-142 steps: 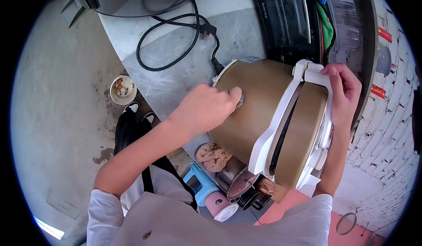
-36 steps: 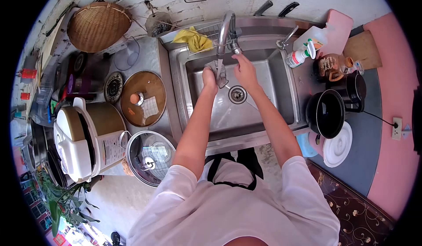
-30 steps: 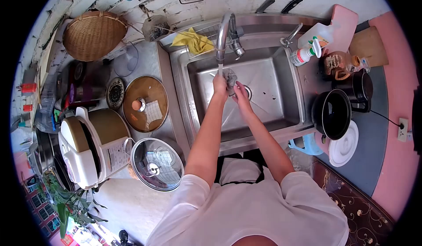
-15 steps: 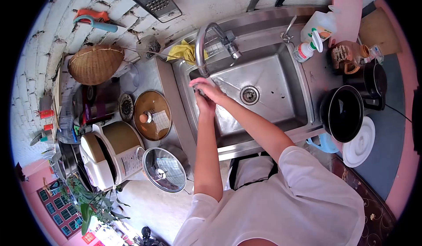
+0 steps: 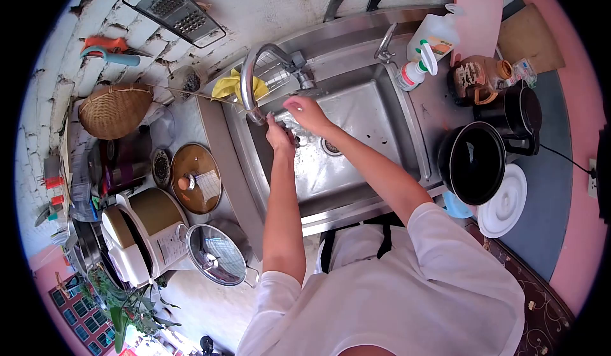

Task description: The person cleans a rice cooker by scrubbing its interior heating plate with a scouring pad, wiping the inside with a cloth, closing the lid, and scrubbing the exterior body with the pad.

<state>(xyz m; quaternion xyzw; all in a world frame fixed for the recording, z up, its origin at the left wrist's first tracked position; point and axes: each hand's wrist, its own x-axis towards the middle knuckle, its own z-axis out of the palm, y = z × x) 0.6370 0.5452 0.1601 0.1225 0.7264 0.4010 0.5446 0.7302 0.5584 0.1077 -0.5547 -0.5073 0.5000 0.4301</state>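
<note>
My left hand (image 5: 280, 136) is closed around a small grey wet cloth (image 5: 294, 136), just below the end of the curved faucet spout (image 5: 245, 79). To its right, my right hand (image 5: 308, 115) hangs over the sink (image 5: 375, 117) with loosely bent fingers and nothing visible in them. The two hands are apart. Close above my right hand is the faucet's base (image 5: 302, 73). The sink's drain (image 5: 331, 146) shows below my right hand. A few dark specks lie on the sink floor.
On the left stand a rice cooker (image 5: 153, 213), a brown glass lid (image 5: 195, 179) and a pot with a glass lid (image 5: 216, 254). A yellow cloth (image 5: 230, 87) lies behind the spout. On the right are a spray bottle (image 5: 412, 73), a black pot (image 5: 474, 163) and a white lid (image 5: 503, 200).
Half a second ago my hands were together under the spout; now my right hand has moved away, up and to the right. Earlier, they were at the rice cooker. The view has shifted.
</note>
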